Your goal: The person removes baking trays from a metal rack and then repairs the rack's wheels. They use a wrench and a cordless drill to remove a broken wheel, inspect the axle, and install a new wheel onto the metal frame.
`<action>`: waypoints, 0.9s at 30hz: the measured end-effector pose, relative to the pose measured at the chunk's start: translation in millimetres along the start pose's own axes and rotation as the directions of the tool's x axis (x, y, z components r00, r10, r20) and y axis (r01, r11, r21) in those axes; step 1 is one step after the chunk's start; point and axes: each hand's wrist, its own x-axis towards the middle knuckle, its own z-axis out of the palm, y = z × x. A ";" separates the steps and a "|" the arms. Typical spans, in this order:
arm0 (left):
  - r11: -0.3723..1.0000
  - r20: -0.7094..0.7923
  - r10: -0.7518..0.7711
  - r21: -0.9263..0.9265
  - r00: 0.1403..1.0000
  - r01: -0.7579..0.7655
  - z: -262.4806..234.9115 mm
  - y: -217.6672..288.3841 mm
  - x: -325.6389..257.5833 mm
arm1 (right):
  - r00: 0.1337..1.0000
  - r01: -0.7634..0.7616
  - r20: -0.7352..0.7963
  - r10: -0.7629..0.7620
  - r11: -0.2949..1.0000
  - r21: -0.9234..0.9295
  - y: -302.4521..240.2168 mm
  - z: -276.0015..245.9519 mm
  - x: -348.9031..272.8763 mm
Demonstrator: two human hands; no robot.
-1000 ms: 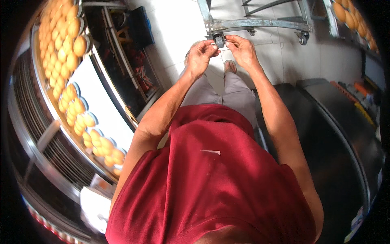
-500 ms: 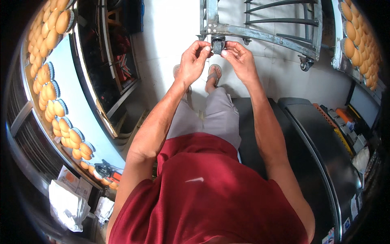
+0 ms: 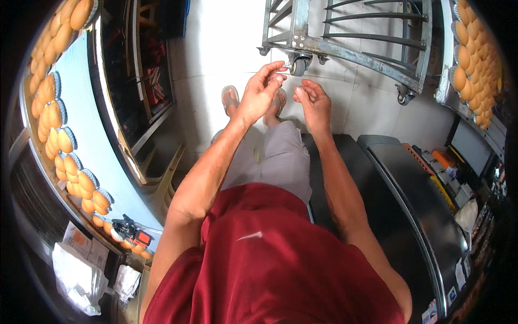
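Note:
A dark caster wheel (image 3: 298,67) sits under the corner of a grey metal rack (image 3: 345,48). Beside the wheel's left face, my left hand (image 3: 262,89) has its fingertips on a small shiny metal bolt (image 3: 286,66). The bolt points at the wheel's middle; how far it goes in cannot be made out. My right hand (image 3: 315,105) is apart from the wheel, below and to its right. Its fingers are loosely bent, with a gap between thumb and forefinger, and nothing shows in them.
Other casters (image 3: 404,94) support the rack. A black padded seat (image 3: 345,173) lies along my right side. Boards with rows of orange rounded pieces (image 3: 59,140) stand to left and right. A dark open cabinet (image 3: 135,81) is at left, and pale floor tiles (image 3: 216,59) lie ahead.
The caster has swivelled, so its side face now shows. My right hand has let go of it and drawn back. My left hand has shifted to the bolt at its left.

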 end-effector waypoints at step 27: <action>0.981 -0.243 0.033 0.192 0.969 0.014 36.2 -58.6 -31.7 | 0.949 -0.182 -0.269 0.163 0.982 -0.045 46.9 -177.0 -49.5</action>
